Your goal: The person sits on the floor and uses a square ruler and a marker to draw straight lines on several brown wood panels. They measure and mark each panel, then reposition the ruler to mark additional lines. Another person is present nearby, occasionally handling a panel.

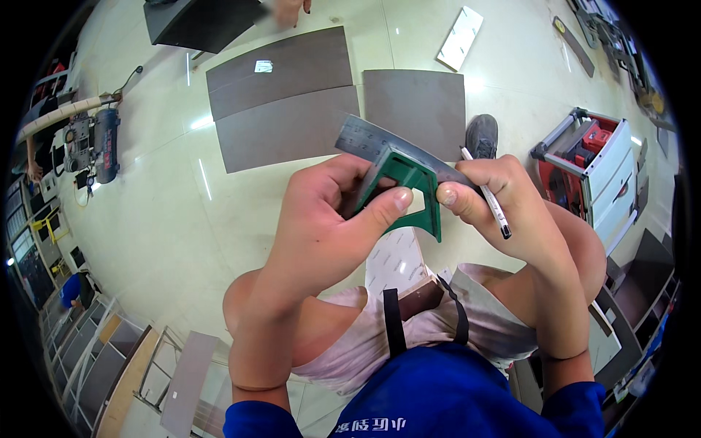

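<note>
In front of my lap I hold up a combination square with a green head (pixel 418 173) and a steel ruler blade (pixel 364 136). My left hand (pixel 314 226) is closed on the green head, its thumb lying over the near side. The thumb of my right hand (pixel 527 208) presses against the head's right edge, and its fingers curl about the blade's right end. A white pencil (pixel 492 198) with a dark end is tucked between those fingers, slanting across the hand. The square's lower left part is hidden behind my left fingers.
Several flat grey-brown panels (pixel 414 102) lie on the tiled floor ahead. A toolbox (pixel 610 179) with red tools stands at right. A dark box (pixel 193 22) and another person's hand (pixel 287 13) are at the top. A white patterned board (pixel 393 257) sits between my knees.
</note>
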A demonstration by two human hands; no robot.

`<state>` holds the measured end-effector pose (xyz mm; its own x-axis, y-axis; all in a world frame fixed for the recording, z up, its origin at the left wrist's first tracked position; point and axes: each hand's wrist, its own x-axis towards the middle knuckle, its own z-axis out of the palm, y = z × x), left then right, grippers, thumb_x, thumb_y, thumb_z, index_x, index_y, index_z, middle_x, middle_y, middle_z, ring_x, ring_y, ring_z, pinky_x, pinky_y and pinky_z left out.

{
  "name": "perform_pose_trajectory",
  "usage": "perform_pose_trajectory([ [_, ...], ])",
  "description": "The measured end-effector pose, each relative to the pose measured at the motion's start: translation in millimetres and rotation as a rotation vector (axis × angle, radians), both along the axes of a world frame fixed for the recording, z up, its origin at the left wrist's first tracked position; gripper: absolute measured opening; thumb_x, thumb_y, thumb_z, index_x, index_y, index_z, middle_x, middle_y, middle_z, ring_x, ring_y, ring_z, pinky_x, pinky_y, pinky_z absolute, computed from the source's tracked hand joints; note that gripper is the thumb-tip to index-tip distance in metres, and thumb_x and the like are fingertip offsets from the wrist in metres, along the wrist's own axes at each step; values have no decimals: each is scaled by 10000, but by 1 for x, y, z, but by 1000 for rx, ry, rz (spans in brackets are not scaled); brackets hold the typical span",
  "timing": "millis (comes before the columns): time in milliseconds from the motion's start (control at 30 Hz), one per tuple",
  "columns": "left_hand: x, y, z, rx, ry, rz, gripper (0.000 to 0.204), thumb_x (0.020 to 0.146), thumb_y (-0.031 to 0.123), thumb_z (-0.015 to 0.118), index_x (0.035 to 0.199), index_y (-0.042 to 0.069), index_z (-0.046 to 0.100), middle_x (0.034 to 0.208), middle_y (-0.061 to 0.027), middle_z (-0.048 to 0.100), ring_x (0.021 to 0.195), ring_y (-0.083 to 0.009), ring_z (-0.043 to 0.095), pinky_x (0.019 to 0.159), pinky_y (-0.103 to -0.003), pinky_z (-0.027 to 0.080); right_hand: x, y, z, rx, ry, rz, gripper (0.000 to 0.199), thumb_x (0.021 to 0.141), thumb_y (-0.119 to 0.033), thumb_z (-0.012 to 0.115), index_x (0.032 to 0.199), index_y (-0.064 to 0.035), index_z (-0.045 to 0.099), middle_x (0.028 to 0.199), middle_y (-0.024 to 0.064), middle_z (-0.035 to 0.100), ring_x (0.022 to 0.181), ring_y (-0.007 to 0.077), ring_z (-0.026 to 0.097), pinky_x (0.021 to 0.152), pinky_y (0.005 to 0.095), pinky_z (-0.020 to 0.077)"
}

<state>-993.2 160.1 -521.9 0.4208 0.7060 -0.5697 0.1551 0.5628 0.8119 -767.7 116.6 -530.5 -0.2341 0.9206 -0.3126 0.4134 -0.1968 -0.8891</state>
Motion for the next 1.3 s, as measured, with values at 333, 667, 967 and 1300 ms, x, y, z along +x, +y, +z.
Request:
perform_pose_trajectory([
  [333,-2,-1,-5,8,2,-30,179,895,58,749,1019,-31,655,900,-61,701,797,-82,650,684,-232,525,-5,-2,-1,-21,52,-39,379,960,-296,687,795,40,624,637,191,498,562,317,409,537,388,376],
  [667,-1,-10,-21,140,96,-19,232,886,149,772,960,-43,666,760,-38,645,699,-63,535,624,-246,443,-5,-4,-7,10,-59,-18,409,958,-307,687,767,45,603,626,214,459,568,351,362,522,400,369],
  [967,3,-6,-14,96,120,-27,246,880,161,781,935,-46,660,742,-22,609,689,-58,510,608,-249,425,-5,-5,-9,8,-56,-20,440,959,-322,684,745,49,580,617,218,447,563,355,362,523,407,358],
  [1300,3,-4,-11,108,170,-57,209,879,105,761,995,-42,668,852,-29,657,774,-68,578,674,-245,474,-5,-3,-12,62,-56,-3,456,963,-320,679,730,49,547,622,220,443,562,359,356,514,418,347],
])
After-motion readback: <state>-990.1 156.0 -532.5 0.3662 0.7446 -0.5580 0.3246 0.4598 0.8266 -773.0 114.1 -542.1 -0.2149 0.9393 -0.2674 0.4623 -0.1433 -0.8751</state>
